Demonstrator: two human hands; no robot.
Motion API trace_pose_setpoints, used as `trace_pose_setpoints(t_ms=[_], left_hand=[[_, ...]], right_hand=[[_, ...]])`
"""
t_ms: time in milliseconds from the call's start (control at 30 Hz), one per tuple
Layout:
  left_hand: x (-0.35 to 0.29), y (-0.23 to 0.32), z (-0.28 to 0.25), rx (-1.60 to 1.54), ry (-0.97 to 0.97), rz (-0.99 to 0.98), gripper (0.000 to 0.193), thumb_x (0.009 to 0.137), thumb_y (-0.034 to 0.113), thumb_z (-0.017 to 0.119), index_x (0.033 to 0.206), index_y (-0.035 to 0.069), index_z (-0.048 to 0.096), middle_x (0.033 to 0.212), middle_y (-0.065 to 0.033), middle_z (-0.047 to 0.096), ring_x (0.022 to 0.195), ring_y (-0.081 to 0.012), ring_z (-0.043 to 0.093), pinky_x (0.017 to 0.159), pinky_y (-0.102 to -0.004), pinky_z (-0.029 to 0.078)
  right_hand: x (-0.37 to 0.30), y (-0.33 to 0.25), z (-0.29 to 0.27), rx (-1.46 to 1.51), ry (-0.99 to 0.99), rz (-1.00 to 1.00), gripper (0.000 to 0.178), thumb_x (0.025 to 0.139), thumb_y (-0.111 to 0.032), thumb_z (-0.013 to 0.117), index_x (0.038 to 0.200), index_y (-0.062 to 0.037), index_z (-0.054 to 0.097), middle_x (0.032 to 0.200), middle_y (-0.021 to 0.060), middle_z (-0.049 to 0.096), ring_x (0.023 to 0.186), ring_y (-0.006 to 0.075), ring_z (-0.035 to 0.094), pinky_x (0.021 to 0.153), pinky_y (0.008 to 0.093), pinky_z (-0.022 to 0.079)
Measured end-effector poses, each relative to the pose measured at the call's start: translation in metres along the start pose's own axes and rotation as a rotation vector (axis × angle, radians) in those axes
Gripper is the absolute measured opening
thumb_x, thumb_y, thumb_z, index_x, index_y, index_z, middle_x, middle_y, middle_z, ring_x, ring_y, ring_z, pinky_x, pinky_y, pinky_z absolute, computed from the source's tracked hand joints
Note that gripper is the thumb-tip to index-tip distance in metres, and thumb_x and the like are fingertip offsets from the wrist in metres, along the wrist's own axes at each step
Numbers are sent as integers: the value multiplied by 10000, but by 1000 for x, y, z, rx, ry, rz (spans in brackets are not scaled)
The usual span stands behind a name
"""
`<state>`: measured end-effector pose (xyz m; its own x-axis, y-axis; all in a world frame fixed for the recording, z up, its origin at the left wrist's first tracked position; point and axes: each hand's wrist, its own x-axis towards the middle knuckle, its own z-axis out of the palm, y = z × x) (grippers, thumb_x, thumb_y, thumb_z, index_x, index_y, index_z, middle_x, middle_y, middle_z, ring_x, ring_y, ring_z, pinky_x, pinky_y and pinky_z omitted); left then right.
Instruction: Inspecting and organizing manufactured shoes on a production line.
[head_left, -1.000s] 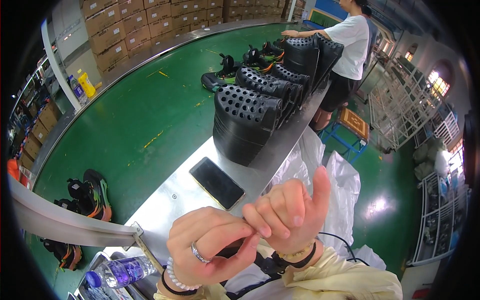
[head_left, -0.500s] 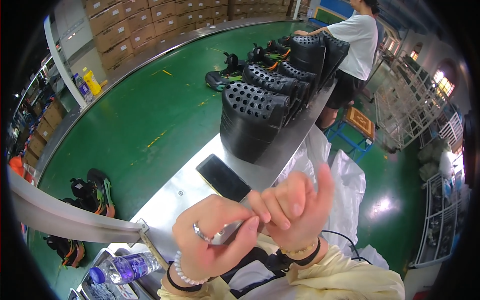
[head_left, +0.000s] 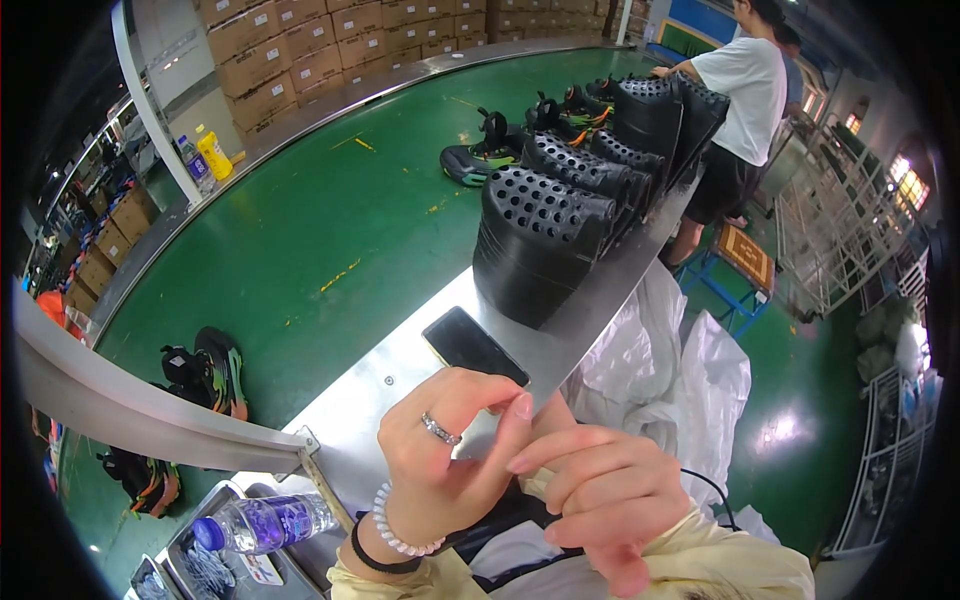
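At lower centre, the left grip (head_left: pixel 422 458) pinches thumb to forefinger, contents unclear; the right grip (head_left: pixel 617 487) is loose, fingers half-bent. A smartphone (head_left: pixel 475 345) lies mid-frame on the desk (head_left: pixel 352 420).

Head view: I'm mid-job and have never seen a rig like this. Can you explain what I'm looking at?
There is no machine here, just a person's bare left hand and right hand. The view comes from a wide fisheye camera on the person's head, looking down, so straight edges bend. On the metal table lie a dark phone and, beyond it, a row of black pieces with perforated tops. Shoes stand on the green surface alongside. The left thumb and forefinger nearly meet; I cannot tell whether they pinch something thin. The right hand appears empty.
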<state>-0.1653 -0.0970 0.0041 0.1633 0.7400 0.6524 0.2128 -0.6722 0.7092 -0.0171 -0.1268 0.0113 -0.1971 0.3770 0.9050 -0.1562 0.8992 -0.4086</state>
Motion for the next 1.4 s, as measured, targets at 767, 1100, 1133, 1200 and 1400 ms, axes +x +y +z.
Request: trace_pose_setpoints(t_ms=[767, 1100, 1133, 1200, 1400], left_hand=[[-1, 8, 3, -777, 70, -283, 395, 849, -109, 477, 1241, -73, 471, 1181, -277, 608, 1054, -350, 654, 961, -449, 519], [2, 13, -1, -756, 149, -474, 441, 775, -109, 604, 1196, -52, 486, 1172, -275, 612, 936, -297, 705, 860, -361, 567], [2, 12, 0, -727, 183, -471, 451, 769, -101, 628, 1195, -45, 492, 1177, -271, 610, 932, -293, 707, 851, -355, 570], [5, 8, -3, -711, 193, -443, 454, 768, -91, 644, 1195, -36, 499, 1197, -264, 602, 931, -288, 707, 849, -350, 569], [7, 0, -9, -702, 197, -390, 481, 771, -158, 653, 1208, -37, 493, 1318, -212, 496, 1001, -311, 680, 840, -320, 576]], right_hand=[[-19, 9, 1, 160, 145, 154, 594, 982, -449, 446, 706, 47, 622, 497, 35, 447, 413, 193, 468, 437, 318, 429], [-21, 9, -1, 194, 133, 221, 589, 968, -494, 475, 750, 27, 639, 547, 10, 433, 507, 227, 531, 487, 324, 443], [-22, 8, -1, 195, 131, 220, 589, 968, -494, 475, 750, 27, 639, 547, 10, 433, 507, 227, 531, 487, 324, 443], [-23, 7, 0, 186, 139, 237, 621, 971, -520, 461, 747, 30, 642, 536, 8, 431, 502, 225, 531, 492, 325, 453], [-24, 7, 0, 176, 138, 260, 630, 971, -521, 463, 742, 37, 644, 512, 8, 425, 484, 217, 516, 494, 329, 461]])
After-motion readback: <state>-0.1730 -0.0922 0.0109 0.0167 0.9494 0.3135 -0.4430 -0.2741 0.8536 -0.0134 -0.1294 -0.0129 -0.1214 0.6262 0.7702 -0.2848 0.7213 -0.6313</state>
